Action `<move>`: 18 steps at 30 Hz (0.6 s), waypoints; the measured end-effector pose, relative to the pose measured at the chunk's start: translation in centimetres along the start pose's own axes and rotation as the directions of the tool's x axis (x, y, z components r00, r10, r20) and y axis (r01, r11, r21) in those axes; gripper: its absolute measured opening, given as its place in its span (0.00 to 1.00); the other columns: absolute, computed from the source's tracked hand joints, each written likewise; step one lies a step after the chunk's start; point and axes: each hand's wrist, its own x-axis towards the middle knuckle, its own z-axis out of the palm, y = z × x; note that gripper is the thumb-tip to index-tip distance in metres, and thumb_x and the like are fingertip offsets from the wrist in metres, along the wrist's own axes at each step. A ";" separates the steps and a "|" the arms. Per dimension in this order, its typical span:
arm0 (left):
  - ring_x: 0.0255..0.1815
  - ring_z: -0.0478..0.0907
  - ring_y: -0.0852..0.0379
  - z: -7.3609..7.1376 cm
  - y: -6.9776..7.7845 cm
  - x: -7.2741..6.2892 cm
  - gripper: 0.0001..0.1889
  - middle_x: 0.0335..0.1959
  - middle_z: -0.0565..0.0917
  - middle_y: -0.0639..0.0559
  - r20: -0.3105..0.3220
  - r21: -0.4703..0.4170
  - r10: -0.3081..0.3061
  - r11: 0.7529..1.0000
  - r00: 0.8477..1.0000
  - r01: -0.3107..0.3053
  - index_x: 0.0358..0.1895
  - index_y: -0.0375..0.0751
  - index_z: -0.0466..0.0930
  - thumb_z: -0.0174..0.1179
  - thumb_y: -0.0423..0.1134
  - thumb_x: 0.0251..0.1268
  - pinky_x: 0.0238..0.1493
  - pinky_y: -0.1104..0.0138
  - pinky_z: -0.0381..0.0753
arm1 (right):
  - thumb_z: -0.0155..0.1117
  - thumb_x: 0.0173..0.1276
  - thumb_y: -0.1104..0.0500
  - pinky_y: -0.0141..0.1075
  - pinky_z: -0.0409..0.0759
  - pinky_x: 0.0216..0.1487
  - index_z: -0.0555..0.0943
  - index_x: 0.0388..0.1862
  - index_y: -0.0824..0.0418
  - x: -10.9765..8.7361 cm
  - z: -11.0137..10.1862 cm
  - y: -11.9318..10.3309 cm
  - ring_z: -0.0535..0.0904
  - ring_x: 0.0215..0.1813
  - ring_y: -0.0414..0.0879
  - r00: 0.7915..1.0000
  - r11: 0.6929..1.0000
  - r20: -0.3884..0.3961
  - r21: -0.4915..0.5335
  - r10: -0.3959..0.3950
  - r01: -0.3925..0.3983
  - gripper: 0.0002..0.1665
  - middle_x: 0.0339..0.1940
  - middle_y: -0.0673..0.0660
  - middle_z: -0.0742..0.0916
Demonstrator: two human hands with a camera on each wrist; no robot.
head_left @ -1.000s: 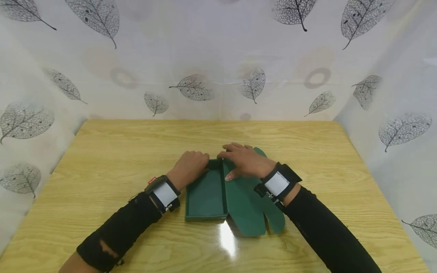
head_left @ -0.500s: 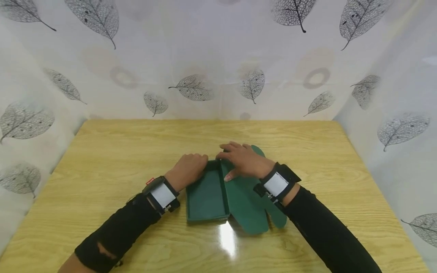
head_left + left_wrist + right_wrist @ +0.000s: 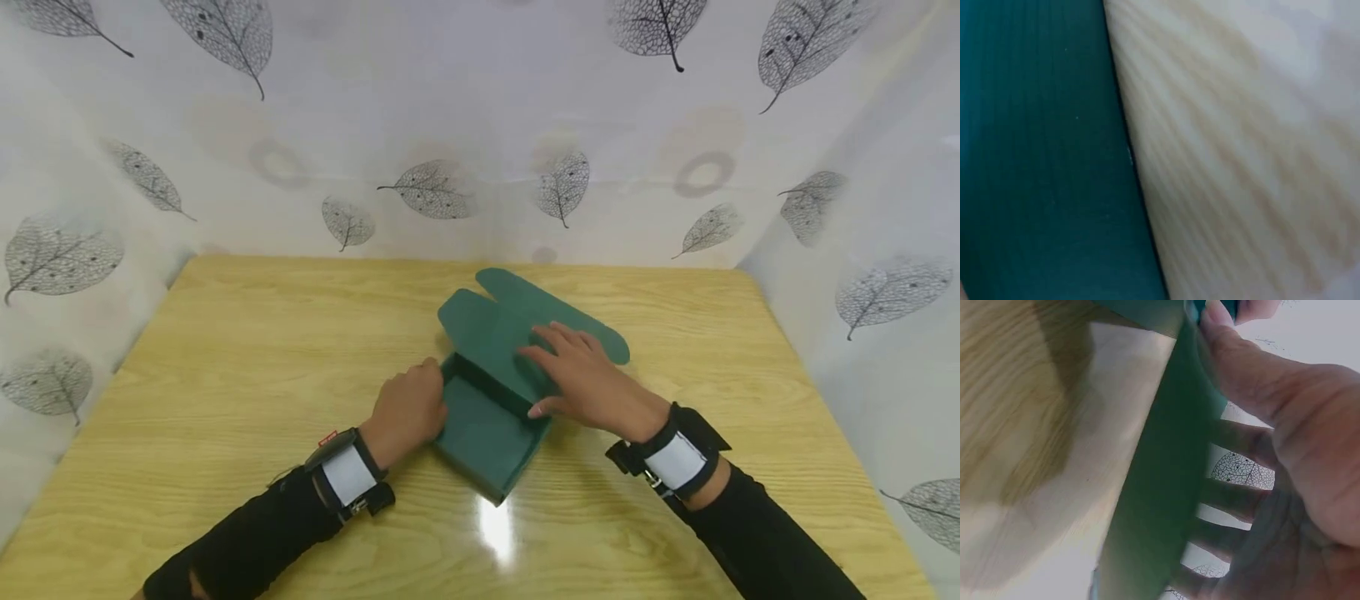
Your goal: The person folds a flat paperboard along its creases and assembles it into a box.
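Observation:
A green cardboard box (image 3: 487,437) sits turned at an angle on the table, its tray uncovered and nothing seen inside. Its hinged lid (image 3: 487,333) with rounded flaps is folded back toward the far side. My left hand (image 3: 408,408) grips the tray's left wall, fingers curled over the edge; a green panel (image 3: 1047,156) fills the left of the left wrist view. Spread over the lid is my right hand (image 3: 592,387), its fingers extended and the thumb at the tray's right corner. In the right wrist view a green panel (image 3: 1160,469) runs beside the thumb and partly hides the fingertips.
The box rests on a wood-grain table (image 3: 285,333). A pale cloth with leaf prints (image 3: 480,108) hangs behind the table and along both sides. Light reflects off the tabletop just in front of the box.
The box has turned counterclockwise, so its lid swung from the right side to the far side. My right hand has moved right and nearer; my left hand shifted slightly nearer.

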 end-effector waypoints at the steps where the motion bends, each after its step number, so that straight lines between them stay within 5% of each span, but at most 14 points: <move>1: 0.20 0.78 0.49 0.1 0.1 -0.1 0.12 0.23 0.76 0.43 0.000 -0.001 -0.006 1.000 1.000 0.006 0.36 0.30 0.73 0.67 0.32 0.60 0.17 0.57 0.77 | 0.78 0.57 0.47 0.65 0.60 0.70 0.75 0.68 0.63 -0.3 0.2 0.1 0.59 0.76 0.69 1.000 1.000 -0.018 -0.017 -0.009 0.008 0.43 0.74 0.70 0.70; 6: 0.21 0.79 0.44 0.4 0.4 -0.6 0.22 0.34 0.78 0.32 0.012 -0.045 -0.024 0.999 1.000 0.024 0.53 0.19 0.68 0.63 0.30 0.61 0.18 0.54 0.77 | 0.80 0.56 0.52 0.66 0.69 0.62 0.81 0.53 0.64 -1.1 1.2 0.1 0.69 0.68 0.70 0.982 0.997 -0.188 -0.072 -0.035 0.022 0.30 0.61 0.69 0.79; 11: 0.15 0.70 0.52 0.4 0.6 -1.4 0.30 0.44 0.73 0.25 0.017 -0.180 0.012 0.984 1.000 -0.008 0.63 0.13 0.56 0.55 0.26 0.60 0.12 0.62 0.70 | 0.84 0.53 0.54 0.46 0.75 0.35 0.74 0.38 0.66 -1.5 2.6 -0.2 0.74 0.36 0.56 0.922 0.989 -0.387 -0.135 0.002 -0.059 0.28 0.35 0.61 0.76; 15: 0.17 0.67 0.52 0.3 0.6 -2.0 0.36 0.56 0.66 0.20 0.075 -0.360 0.011 0.933 0.997 0.016 0.70 0.15 0.46 0.50 0.24 0.61 0.13 0.64 0.67 | 0.84 0.53 0.54 0.39 0.73 0.27 0.71 0.43 0.70 -1.7 3.3 -0.3 0.69 0.27 0.48 0.882 0.986 -0.444 0.024 0.156 -0.162 0.34 0.33 0.61 0.73; 18: 0.35 0.72 0.44 0.2 0.6 -2.3 0.38 0.65 0.58 0.20 0.117 -0.493 0.011 0.869 0.993 0.049 0.75 0.21 0.41 0.45 0.24 0.63 0.26 0.59 0.74 | 0.82 0.55 0.54 0.39 0.76 0.27 0.65 0.60 0.76 -1.7 3.5 -0.2 0.73 0.27 0.49 0.857 0.932 -0.384 0.253 0.343 -0.259 0.46 0.47 0.69 0.73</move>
